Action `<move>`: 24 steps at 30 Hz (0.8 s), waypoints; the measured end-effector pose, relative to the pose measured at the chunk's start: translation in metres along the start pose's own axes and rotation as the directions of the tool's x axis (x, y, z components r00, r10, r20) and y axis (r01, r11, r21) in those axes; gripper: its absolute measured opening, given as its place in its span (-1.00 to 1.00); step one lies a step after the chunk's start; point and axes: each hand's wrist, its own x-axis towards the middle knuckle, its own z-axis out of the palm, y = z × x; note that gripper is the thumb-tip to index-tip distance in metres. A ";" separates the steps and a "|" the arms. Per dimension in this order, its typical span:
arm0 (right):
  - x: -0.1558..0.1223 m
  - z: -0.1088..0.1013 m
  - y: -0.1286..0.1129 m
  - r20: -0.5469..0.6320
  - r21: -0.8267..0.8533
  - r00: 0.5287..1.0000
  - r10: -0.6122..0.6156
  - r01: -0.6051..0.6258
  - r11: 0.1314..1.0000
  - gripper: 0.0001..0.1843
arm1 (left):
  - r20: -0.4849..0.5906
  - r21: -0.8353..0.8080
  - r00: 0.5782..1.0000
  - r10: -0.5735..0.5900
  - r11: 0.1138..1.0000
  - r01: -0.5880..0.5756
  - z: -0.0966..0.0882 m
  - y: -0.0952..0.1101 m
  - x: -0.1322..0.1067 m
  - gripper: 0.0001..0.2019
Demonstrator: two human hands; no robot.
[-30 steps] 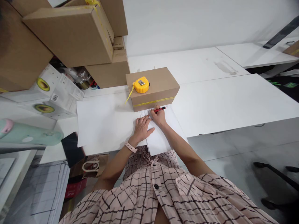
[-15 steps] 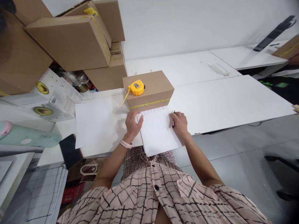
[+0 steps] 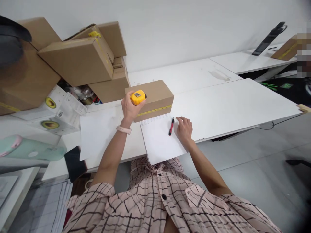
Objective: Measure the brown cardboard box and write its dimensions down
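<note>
My left hand (image 3: 129, 108) is wrapped round a yellow tape measure (image 3: 137, 97) at the near left corner of a small brown cardboard box (image 3: 155, 94) on the white table (image 3: 230, 103). A red and black pen (image 3: 171, 126) lies free on a white printed sheet (image 3: 157, 139) in front of the box. My right hand (image 3: 184, 129) rests on the sheet's right edge, just right of the pen, fingers loosely spread and holding nothing.
Several larger cardboard boxes (image 3: 77, 58) are stacked at the back left, with white avocado-printed boxes (image 3: 52, 108) below them. Another white sheet (image 3: 99, 129) lies to the left. A mint green bottle (image 3: 29, 149) lies at the far left. A second table (image 3: 245, 60) stands behind.
My right hand has laid the pen down on the sheet and let go. My left hand left the paper, rose to the box and closed on the tape measure.
</note>
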 end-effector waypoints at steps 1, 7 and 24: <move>0.000 -0.006 -0.009 -0.036 0.123 0.999 0.028 -0.023 0.992 -0.55 | 0.039 -0.102 0.999 0.001 0.995 0.003 -0.005 0.007 -0.012 -0.42; 0.016 -0.041 -0.076 0.405 0.867 0.914 0.027 -0.393 0.305 -0.48 | 0.501 -0.464 0.865 -0.012 0.840 0.280 -0.008 0.024 -0.075 -0.52; 0.215 -0.034 -0.047 0.201 0.863 0.925 0.324 -0.324 0.388 -0.80 | 0.141 -0.571 0.911 -0.388 0.719 0.395 -0.078 -0.044 0.041 -0.53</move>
